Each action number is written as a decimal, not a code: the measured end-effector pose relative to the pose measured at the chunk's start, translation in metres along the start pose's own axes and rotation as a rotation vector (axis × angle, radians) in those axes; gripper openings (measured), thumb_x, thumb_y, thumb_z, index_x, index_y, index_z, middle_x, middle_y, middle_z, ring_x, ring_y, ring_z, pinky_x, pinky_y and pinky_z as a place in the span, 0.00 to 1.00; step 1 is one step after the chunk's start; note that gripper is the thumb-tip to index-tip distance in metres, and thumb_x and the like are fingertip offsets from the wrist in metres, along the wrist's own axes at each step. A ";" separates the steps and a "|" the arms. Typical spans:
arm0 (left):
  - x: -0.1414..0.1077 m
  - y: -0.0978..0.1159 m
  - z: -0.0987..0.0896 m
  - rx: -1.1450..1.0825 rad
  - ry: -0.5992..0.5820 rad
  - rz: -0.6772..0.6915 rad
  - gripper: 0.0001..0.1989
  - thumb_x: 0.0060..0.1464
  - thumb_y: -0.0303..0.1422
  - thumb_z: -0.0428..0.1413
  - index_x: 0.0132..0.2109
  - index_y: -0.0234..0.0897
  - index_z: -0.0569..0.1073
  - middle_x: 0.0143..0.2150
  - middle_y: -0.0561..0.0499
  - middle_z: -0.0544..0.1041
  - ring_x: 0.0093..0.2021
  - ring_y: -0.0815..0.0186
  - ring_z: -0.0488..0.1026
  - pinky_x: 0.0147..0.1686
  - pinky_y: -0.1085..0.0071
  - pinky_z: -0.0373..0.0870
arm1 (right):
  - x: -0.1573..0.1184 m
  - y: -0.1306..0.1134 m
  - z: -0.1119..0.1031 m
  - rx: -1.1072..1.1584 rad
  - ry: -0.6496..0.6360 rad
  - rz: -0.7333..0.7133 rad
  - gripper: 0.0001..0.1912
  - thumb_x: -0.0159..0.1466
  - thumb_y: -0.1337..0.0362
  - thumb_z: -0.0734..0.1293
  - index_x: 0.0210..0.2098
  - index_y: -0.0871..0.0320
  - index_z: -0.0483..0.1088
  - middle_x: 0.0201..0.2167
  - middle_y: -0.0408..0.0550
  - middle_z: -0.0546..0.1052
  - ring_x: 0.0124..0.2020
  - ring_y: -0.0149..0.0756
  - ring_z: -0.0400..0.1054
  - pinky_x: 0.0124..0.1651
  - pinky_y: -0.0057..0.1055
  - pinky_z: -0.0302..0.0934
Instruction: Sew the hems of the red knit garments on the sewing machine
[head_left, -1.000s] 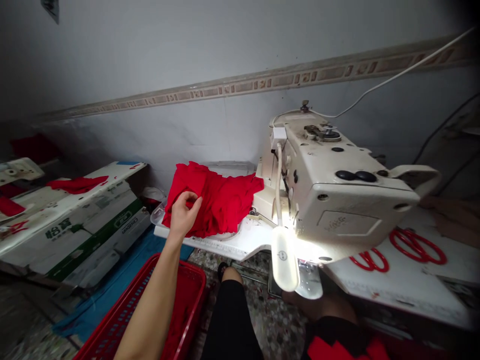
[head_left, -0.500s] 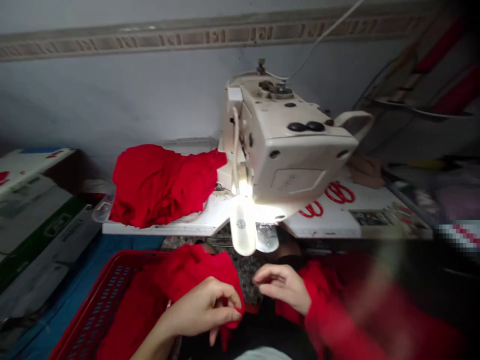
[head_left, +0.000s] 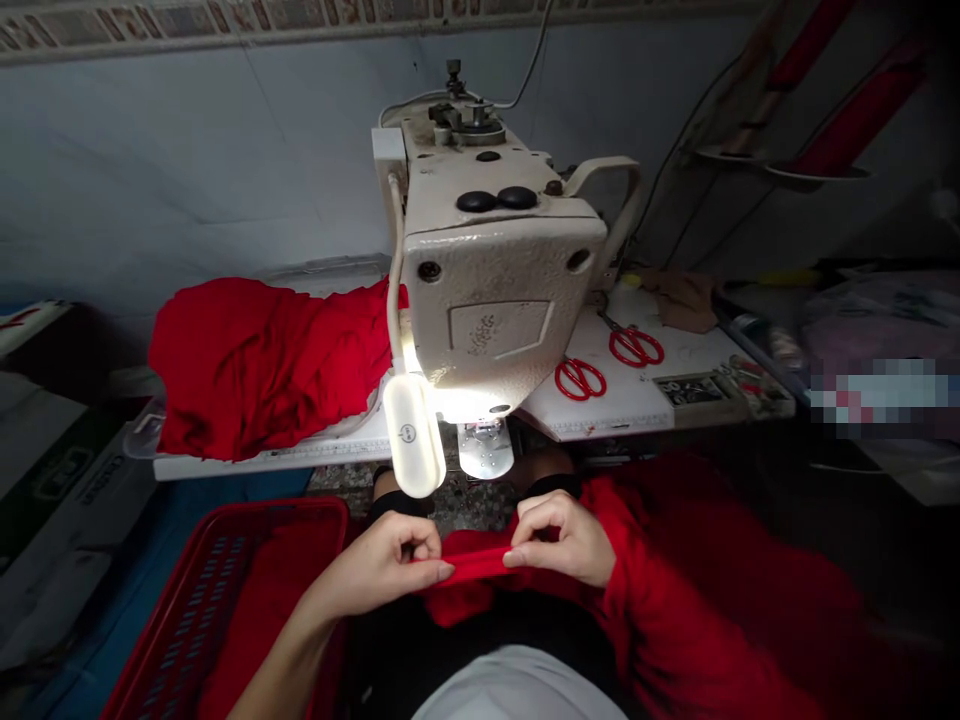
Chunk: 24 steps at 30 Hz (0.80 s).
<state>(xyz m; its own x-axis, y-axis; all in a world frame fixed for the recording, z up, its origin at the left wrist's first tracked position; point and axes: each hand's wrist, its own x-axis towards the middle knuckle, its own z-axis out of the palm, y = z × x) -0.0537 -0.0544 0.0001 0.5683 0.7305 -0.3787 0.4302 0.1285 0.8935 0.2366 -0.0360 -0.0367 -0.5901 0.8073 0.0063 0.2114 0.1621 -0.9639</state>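
My left hand [head_left: 382, 565] and my right hand [head_left: 562, 540] both pinch a folded strip of red fabric [head_left: 472, 558] between thumbs and fingers, low in front of me. From my right wrist, a large mass of red cloth [head_left: 697, 600] hangs down to the lower right. A heap of crumpled red fabric [head_left: 255, 365] lies on the table to the left of the cream sewing machine head [head_left: 487, 280]. Neither hand touches the heap or the machine.
A red plastic basket [head_left: 300, 515] holding red cloth stands below my left arm. Red-handled scissors [head_left: 580, 379] and a second pair [head_left: 636, 346] lie on the white table [head_left: 622, 405]. A lit lamp [head_left: 409, 435] hangs before the machine.
The view has turned right and down. My hands have come together, with my right hand now pinching the red strip too. More red cloth hangs from my right side.
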 end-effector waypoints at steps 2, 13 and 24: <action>-0.002 0.010 -0.012 0.033 0.043 0.000 0.14 0.60 0.36 0.61 0.30 0.34 0.70 0.25 0.58 0.66 0.27 0.71 0.61 0.28 0.75 0.56 | 0.001 -0.003 -0.008 -0.003 0.029 -0.027 0.13 0.63 0.55 0.76 0.29 0.59 0.84 0.21 0.45 0.75 0.23 0.30 0.66 0.27 0.28 0.54; 0.004 0.019 -0.013 0.153 0.167 0.083 0.13 0.64 0.39 0.58 0.36 0.34 0.78 0.33 0.51 0.75 0.34 0.65 0.69 0.36 0.71 0.63 | 0.000 0.008 -0.004 0.216 -0.038 0.100 0.18 0.57 0.51 0.78 0.29 0.61 0.77 0.30 0.47 0.78 0.27 0.30 0.68 0.29 0.27 0.61; 0.025 -0.005 0.026 -0.114 0.221 0.084 0.13 0.64 0.41 0.60 0.43 0.34 0.75 0.26 0.59 0.63 0.25 0.71 0.63 0.27 0.75 0.58 | 0.005 -0.001 0.004 0.185 0.126 0.189 0.20 0.61 0.49 0.75 0.29 0.62 0.80 0.24 0.45 0.74 0.23 0.29 0.63 0.25 0.28 0.53</action>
<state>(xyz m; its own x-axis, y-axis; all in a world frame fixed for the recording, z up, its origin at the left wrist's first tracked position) -0.0236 -0.0539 -0.0198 0.4264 0.8690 -0.2509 0.2989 0.1265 0.9459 0.2305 -0.0340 -0.0370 -0.4497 0.8795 -0.1556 0.1561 -0.0942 -0.9832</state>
